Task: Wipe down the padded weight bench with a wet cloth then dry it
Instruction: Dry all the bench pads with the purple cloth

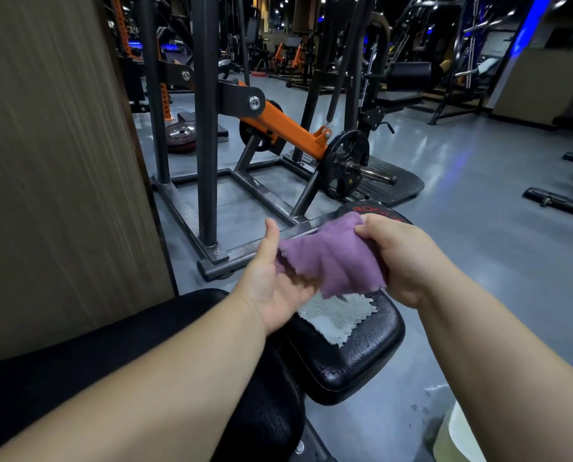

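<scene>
- The room was a dim gym with a smooth, glossy grey floor (461,168) that caught blue and white light, and a tall panel (51,161) of brown, finely streaked material stood at the left.
- A plate-loaded machine (278,128) of dark square steel tube with an orange lever arm stood ahead, and a round black weight plate (345,165) sat on its chromed sleeve.
- Another black disc (378,210) with red lettering lay on the floor behind the hands, partly hidden.
- The padded weight bench (361,358) lay below the hands. Its seat pad was rounded black vinyl, shiny and finely cracked, and a longer black pad ran off to the lower left.
- A grey cloth (338,316), nubbly with a jagged edge, lay flat on the seat pad.
- The purple cloth (328,258), soft and fuzzy with a zigzag-cut hem, was held in the air above the seat pad, between the two hands.
- The right hand (401,258) gripped the purple cloth's right side, fingers curled into the bunched fabric.
- The left hand (278,281) lay palm up with the thumb raised and the fingers extended under the cloth's left edge, supporting rather than pinching it.
- A pale, curved container rim (461,438) showed at the lower right, and what it was could not be told.
</scene>
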Available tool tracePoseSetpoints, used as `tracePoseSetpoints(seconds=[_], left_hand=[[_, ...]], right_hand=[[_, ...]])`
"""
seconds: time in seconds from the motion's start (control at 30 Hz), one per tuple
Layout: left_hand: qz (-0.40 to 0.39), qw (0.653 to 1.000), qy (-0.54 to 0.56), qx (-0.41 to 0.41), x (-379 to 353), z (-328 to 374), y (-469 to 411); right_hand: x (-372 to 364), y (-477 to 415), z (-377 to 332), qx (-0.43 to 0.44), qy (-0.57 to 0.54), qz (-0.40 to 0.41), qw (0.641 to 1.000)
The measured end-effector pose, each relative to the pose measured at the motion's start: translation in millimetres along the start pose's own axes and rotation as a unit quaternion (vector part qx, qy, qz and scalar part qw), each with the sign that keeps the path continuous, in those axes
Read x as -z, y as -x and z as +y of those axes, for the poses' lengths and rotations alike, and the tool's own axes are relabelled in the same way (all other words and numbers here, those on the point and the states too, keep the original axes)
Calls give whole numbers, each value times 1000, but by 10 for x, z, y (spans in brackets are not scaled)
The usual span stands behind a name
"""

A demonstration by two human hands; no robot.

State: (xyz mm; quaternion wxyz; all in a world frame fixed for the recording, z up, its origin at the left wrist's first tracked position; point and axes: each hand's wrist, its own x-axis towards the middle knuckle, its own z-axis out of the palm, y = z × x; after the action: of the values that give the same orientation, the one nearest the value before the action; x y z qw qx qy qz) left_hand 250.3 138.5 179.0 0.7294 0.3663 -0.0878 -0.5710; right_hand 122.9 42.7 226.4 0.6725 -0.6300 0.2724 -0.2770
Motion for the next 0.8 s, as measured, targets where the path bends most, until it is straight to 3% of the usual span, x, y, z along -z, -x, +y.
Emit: tracePoseSetpoints(seconds=[0.17,0.33,0.47,0.53,0.63,0.8], left_hand=[[-7,999,9,36,-87,-151,69],[41,998,-54,-11,-63,-69,19],[57,989,-125,-51,-38,1,15],[30,984,-150,-93,-26,66,16],[-19,973,-184,-141,-2,196,25],[-59,956,-263,-115,95,338,62]], right_hand=[[-10,-49,89,-37,-9,50,998],[55,-19,114,-72,21,61,995],[105,5,120,-9,77,29,997],[129,49,92,42,67,-24,997],[174,144,24,113,142,-83,980],[229,213,-19,115,177,-89,973]])
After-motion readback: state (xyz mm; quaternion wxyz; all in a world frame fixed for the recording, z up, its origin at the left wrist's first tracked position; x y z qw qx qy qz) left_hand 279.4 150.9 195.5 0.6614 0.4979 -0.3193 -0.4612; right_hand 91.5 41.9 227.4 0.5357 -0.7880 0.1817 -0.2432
